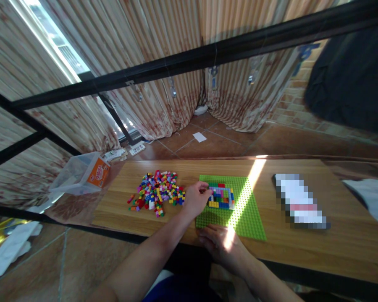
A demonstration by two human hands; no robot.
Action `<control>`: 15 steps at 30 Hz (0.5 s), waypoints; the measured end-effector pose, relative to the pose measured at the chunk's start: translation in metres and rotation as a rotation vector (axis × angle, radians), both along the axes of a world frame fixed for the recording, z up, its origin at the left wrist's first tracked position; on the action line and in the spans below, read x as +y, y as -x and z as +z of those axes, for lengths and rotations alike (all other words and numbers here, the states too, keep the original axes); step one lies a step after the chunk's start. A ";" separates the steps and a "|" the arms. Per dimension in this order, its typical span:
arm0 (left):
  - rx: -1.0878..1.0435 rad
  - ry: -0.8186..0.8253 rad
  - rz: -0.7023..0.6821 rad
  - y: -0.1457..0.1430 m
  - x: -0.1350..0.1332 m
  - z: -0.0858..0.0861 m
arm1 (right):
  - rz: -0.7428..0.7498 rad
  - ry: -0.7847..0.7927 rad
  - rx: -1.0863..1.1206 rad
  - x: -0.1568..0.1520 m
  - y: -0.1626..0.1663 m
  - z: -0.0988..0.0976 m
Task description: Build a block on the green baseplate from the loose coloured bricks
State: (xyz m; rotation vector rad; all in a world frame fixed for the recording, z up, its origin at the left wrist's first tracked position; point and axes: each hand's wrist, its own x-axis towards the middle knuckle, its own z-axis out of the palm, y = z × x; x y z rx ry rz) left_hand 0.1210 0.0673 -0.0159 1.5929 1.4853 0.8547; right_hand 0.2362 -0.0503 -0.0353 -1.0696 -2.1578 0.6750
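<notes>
On a green studded baseplate (252, 222) stands a low rectangular build of toy bricks (222, 197), with blue, yellow, red and green pieces along its sides. My left hand (195, 199) reaches to the left side of this build. Its thumb and forefinger are pinched together there on what looks like a small toy brick, mostly covered by the fingertips. My right hand (219, 241) rests at the near edge of the baseplate, fingers lying loosely and holding nothing. To the left of my left hand spreads a pile of loose bricks (159, 188) in many colours.
The wooden table (119, 209) carries a phone-like object (300, 201), blurred out, on the right. A clear plastic tub (78, 172) with an orange label stands beyond the left end. A dark rail (176, 56) crosses before curtains. A sunlight strip falls across the baseplate.
</notes>
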 end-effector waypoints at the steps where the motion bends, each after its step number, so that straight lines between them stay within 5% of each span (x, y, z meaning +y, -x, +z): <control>1: 0.008 0.005 0.003 -0.001 0.000 0.000 | 0.000 0.006 0.000 0.000 0.000 0.000; 15: 0.121 0.131 0.071 -0.009 0.001 0.014 | -0.010 0.071 -0.022 0.000 0.000 -0.003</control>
